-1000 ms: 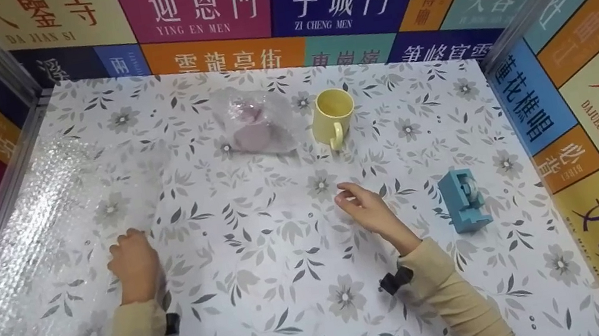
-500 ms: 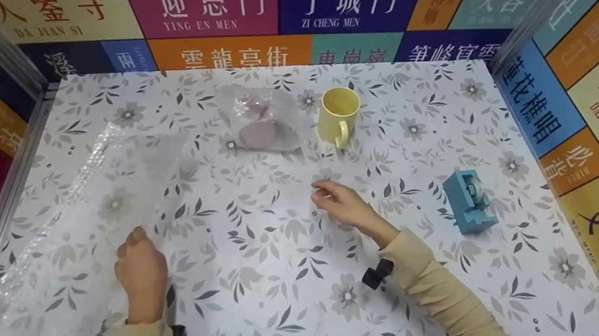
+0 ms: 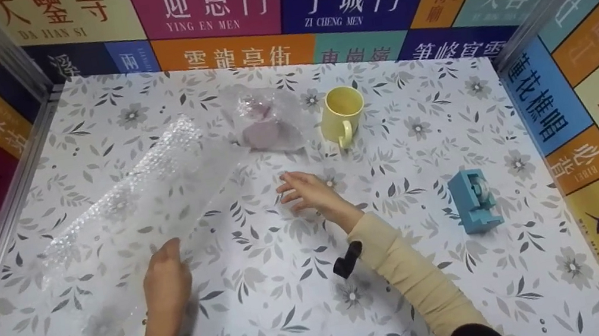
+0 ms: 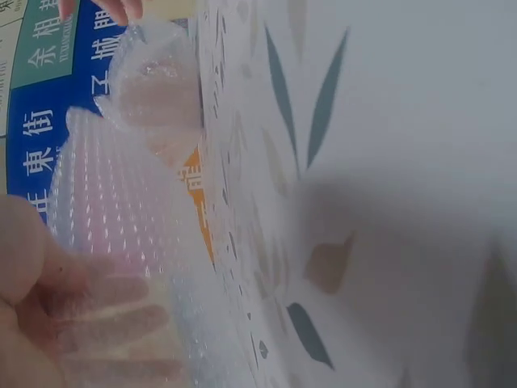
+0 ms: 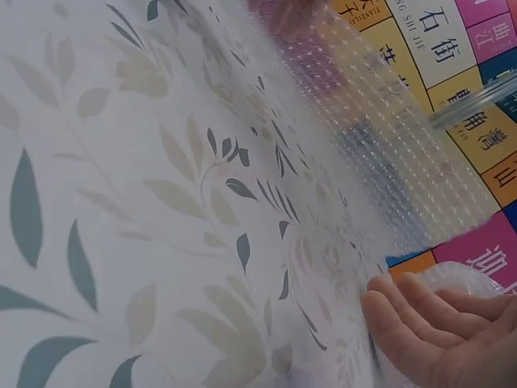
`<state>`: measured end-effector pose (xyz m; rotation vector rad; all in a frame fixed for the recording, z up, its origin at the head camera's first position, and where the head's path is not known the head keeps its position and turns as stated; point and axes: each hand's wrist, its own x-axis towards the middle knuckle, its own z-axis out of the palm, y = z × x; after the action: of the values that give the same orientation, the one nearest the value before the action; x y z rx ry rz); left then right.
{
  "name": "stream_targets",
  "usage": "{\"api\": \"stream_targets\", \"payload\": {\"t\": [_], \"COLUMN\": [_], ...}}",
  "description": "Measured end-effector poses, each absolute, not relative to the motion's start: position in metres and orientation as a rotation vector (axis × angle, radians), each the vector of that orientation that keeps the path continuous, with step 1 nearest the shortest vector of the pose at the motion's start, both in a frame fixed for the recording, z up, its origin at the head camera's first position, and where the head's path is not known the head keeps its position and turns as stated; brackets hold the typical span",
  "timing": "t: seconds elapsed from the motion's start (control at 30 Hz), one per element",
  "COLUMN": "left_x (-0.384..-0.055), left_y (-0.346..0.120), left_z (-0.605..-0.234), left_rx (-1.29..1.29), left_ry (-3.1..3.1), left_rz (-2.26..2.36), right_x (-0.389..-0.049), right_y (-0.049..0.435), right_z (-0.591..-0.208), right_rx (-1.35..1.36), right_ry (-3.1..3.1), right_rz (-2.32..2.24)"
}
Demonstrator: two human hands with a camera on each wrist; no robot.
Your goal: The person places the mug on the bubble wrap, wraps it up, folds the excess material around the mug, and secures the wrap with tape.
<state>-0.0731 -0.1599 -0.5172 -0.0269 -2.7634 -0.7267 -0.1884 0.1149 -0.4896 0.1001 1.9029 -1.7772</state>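
Note:
A clear bubble wrap sheet (image 3: 129,210) is held up at a slant over the left half of the table. My left hand (image 3: 167,291) pinches its near edge; in the left wrist view the fingers (image 4: 117,327) show through the film, with the thumb on the near side. My right hand (image 3: 310,195) is apart from the sheet, near the table's middle, its fingers spread, loosely bent and holding nothing. Beyond the sheet's far end lies a pink object (image 3: 261,133) in bubble wrap; its kind is unclear through the wrapping.
A yellow mug (image 3: 342,116) stands to the right of the wrapped bundle, handle toward me. The blue tape dispenser (image 3: 472,203) sits at the right. Printed panels (image 3: 213,1) wall the flower-patterned table (image 3: 277,328) at the back and both sides.
My left hand has moved right and nearer, lifting the bubble wrap sheet and bringing it rightward. The right hand has moved left, and its fingers have spread. The mug and dispenser stay put.

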Motion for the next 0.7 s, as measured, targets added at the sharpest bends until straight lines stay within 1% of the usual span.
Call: {"api": "stream_targets", "payload": {"t": [0.2,0.33,0.53,0.7], "left_x": [-0.066,-0.064,-0.062,-0.056], "left_y": [-0.157,-0.156,-0.158,-0.163], "left_z": [-0.522,-0.524,-0.524,-0.522], "left_rx": [-0.212,-0.277,-0.341,-0.421], "left_ry": [-2.841,-2.893,-2.881,-2.839], "left_rz": [-0.747,-0.727,-0.744,-0.733], "right_x": [-0.207,-0.211,-0.2,-0.185], "right_y": [0.101,0.094,0.092,0.095], "right_z": [-0.489,-0.495,-0.503,-0.498], "right_rx": [0.311,0.391,0.27,0.145], "right_ry": [1.598,1.607,1.799,1.882], "right_rz": [-1.931,-1.94,-1.954,-1.932]}}
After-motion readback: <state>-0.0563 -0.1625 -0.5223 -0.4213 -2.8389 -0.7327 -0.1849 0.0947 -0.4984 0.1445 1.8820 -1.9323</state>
